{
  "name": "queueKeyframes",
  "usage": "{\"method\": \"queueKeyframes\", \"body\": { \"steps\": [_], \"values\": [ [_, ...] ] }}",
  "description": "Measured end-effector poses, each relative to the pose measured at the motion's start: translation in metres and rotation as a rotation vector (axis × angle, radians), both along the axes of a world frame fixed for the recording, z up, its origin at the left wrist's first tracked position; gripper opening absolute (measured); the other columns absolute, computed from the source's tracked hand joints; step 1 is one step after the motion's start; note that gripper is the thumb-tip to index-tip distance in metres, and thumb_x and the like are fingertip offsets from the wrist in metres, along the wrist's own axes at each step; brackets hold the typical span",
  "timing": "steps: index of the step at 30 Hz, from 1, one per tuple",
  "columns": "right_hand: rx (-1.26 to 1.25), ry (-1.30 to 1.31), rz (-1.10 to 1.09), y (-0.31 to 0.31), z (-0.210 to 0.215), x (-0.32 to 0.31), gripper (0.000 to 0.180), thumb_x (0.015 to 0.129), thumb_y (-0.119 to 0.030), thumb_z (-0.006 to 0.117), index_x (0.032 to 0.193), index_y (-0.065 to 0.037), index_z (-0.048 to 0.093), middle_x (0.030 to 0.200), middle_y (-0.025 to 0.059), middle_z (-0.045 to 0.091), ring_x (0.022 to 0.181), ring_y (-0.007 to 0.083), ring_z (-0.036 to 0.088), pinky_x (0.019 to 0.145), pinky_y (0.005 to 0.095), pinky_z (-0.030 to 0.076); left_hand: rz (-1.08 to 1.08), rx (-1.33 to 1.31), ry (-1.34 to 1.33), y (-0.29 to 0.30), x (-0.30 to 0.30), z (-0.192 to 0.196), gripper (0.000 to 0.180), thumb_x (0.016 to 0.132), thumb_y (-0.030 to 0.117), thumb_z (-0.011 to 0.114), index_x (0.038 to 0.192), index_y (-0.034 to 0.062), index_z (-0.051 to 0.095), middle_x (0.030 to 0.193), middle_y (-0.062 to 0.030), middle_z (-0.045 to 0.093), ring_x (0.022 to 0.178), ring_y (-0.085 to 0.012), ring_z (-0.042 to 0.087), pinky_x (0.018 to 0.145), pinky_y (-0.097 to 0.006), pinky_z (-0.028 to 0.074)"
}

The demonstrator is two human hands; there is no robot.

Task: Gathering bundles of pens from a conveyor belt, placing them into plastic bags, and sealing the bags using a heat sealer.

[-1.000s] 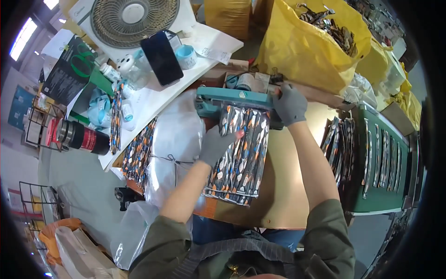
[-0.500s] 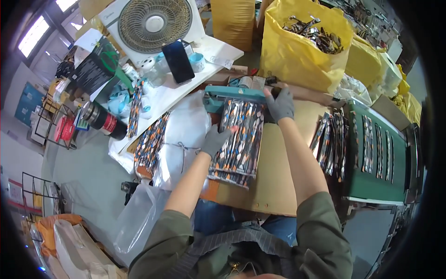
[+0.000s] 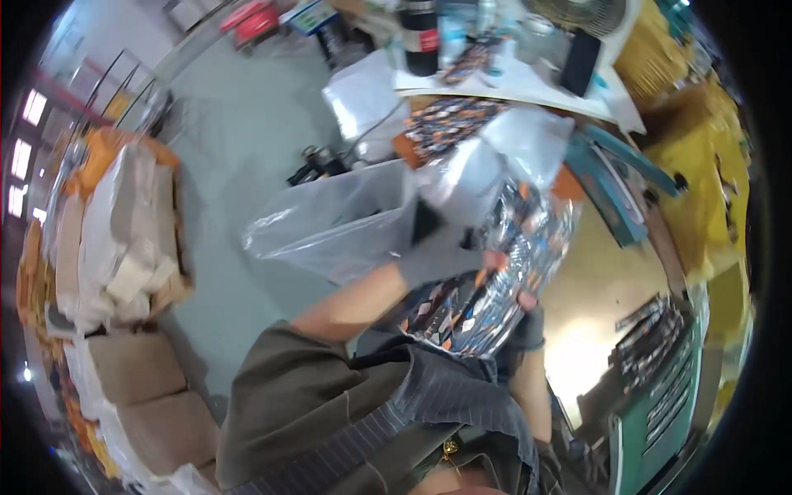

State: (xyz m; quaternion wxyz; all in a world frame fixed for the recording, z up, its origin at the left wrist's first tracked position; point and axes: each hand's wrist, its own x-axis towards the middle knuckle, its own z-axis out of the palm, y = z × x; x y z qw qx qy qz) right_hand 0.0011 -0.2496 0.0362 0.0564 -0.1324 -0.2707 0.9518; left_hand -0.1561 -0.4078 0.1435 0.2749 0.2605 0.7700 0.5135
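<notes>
A glossy clear-plastic pack of dark strips patterned in orange, white and blue (image 3: 470,307) is held tilted close to my body. My left hand (image 3: 441,262), in a grey fingerless glove, grips its left side with the thumb on top. My right hand (image 3: 528,323), gloved too, holds the right edge, thumb uppermost; its other fingers are hidden. A teal bag sealer (image 3: 609,191) with a long lever stands beyond the pack to the right, apart from both hands. Motion blurs the pack and fingers.
A large clear plastic bag (image 3: 334,219) hangs open at the left. Loose patterned strips (image 3: 450,124) lie below a white shelf (image 3: 528,81) bearing a phone (image 3: 580,63) and a black bottle (image 3: 420,37). More strips (image 3: 648,340) lie beside a green board (image 3: 660,412).
The view has swung left. The pack has come away from the sealer toward my body. My right hand has left the sealer's lever and now grips the pack; the lever stands raised.
</notes>
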Motion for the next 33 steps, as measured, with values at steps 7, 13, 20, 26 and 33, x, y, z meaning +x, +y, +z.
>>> {"method": "queueKeyframes", "body": {
  "steps": [7,13,20,26,33],
  "values": [
    [0.593,0.356,0.344,-0.134,0.17,-0.198,0.052,0.071,-0.006,0.068,0.119,-0.001,0.048,0.109,0.0085,0.059,0.091,0.0205,0.061,0.082,0.0327,0.05,0.91,-0.844,0.888,-0.297,-0.057,-0.003,0.056,0.073,0.035,0.073,0.106,-0.0044,0.051,0.098,-0.0208,0.059,0.088,-0.0345,0.06,0.077,-0.041,0.047],
    [1.846,0.684,0.544,-0.194,0.062,-0.251,0.053,0.076,-0.025,0.068,0.121,-0.005,0.05,0.114,0.0108,0.059,0.104,0.0264,0.058,0.091,0.0392,0.044,1.225,0.211,-0.209,-0.315,-0.038,-0.086,0.031,0.085,0.032,0.063,0.071,0.0054,0.053,0.058,0.0007,0.047,0.051,-0.0113,0.045,0.046,-0.028,0.037],
    [2.277,0.327,1.105,-0.172,-0.038,-0.229,0.04,0.085,-0.029,0.053,0.122,-0.016,0.055,0.118,0.0124,0.058,0.109,0.0276,0.056,0.094,0.0383,0.043,1.337,0.559,-0.332,-0.29,-0.014,-0.056,0.029,0.087,0.027,0.06,0.065,0.0102,0.05,0.06,0.0051,0.042,0.056,-0.0052,0.038,0.049,-0.023,0.029],
    [1.865,0.089,0.864,-0.151,0.04,-0.273,0.06,0.075,-0.037,0.061,0.13,-0.017,0.049,0.122,0.0094,0.057,0.109,0.0259,0.056,0.092,0.0349,0.045,1.222,0.502,-0.219,-0.316,-0.033,-0.045,0.03,0.088,0.028,0.059,0.066,0.0105,0.052,0.06,0.0054,0.042,0.05,-0.0051,0.036,0.045,-0.024,0.028],
    [2.755,0.254,0.732,-0.084,0.12,-0.253,0.061,0.078,-0.034,0.062,0.13,-0.01,0.043,0.122,0.0149,0.053,0.108,0.0316,0.054,0.09,0.0394,0.044,0.899,-0.093,0.156,-0.301,-0.058,-0.066,0.031,0.089,0.031,0.057,0.066,0.0108,0.05,0.057,0.0045,0.042,0.044,-0.0066,0.036,0.042,-0.023,0.03]
  ]
}}
